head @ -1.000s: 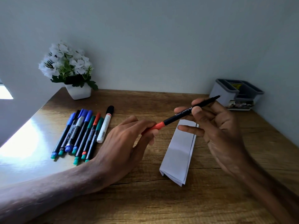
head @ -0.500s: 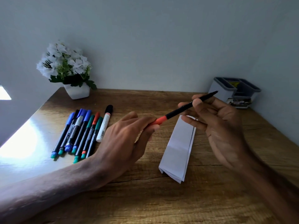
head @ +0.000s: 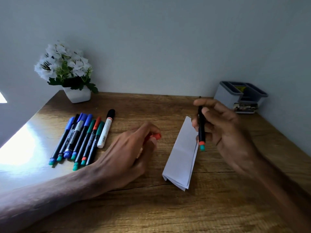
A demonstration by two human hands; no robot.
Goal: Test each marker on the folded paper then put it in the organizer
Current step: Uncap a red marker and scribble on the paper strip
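While right hand (head: 225, 130) pinches black marker (head: 201, 132) beside folded paper (head: 181, 157), left hand (head: 127, 152) grips red cap (head: 155, 136)

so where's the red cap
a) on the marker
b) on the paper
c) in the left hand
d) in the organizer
c: the red cap is pinched in the fingers of the left hand, apart from the marker, which the right hand holds over the paper's edge.
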